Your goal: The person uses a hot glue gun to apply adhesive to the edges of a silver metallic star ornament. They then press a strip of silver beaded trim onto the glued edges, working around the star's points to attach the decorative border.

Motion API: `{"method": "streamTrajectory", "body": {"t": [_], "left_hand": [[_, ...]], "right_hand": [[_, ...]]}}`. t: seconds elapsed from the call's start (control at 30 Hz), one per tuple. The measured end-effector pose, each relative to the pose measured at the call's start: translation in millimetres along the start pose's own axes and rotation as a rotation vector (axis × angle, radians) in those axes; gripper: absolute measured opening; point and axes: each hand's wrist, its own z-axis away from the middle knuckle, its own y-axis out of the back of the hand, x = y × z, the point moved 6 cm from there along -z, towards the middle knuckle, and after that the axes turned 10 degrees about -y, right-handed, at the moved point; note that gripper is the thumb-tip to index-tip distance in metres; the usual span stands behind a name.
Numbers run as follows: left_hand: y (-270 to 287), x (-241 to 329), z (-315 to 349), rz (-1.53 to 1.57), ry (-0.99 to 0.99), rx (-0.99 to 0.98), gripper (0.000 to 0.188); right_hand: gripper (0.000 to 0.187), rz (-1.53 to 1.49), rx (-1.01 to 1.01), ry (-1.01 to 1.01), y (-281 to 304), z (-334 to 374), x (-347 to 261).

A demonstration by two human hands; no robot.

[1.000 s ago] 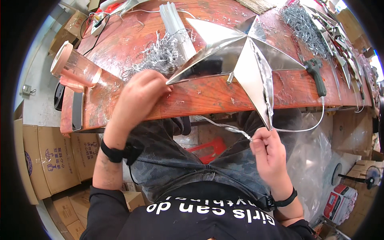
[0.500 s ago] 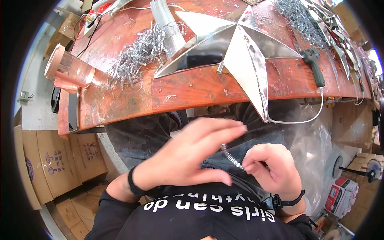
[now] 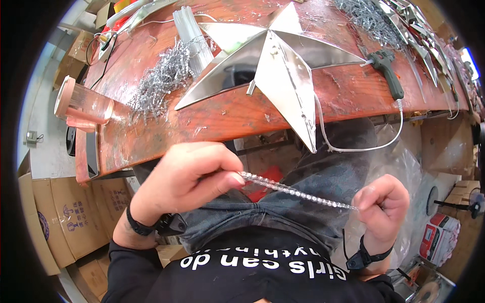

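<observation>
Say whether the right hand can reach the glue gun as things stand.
Probably yes: the right hand has only a white cord between it and the glue gun, though its fingers pinch a silvery strand.

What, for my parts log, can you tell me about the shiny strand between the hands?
The strand is thin, silvery and glinting, with a beaded or twisted look; whether plastic or metal, I cannot tell. It stretches nearly straight above the lap, slanting down the picture toward the right. The left hand and right hand each pinch it; no free end shows.
</observation>
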Motion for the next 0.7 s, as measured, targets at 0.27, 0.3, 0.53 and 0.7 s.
{"method": "streamTrajectory", "body": {"t": [0.27, 0.3, 0.53, 0.7], "left_hand": [[69, -12, -31, -0.128, -0.160, 0.077, 0.011], [71, -23, -33, -0.105, -0.160, 0.120, 0.012], [51, -26, -32, 0.173, 0.019, 0.104, 0.014], [38, 26, -40, 0.094, -0.113, 0.070, 0.020]], "right_hand": [[0.022, 0.206, -0.116, -0.022, -2, -6, -6], [0.024, 0.214, -0.106, -0.038, -4, -7, -5], [0.026, 0.233, -0.039, 0.395, 31, 3, -16], [0.030, 0.550, -0.060, 0.110, 45, 8, -25]]}}
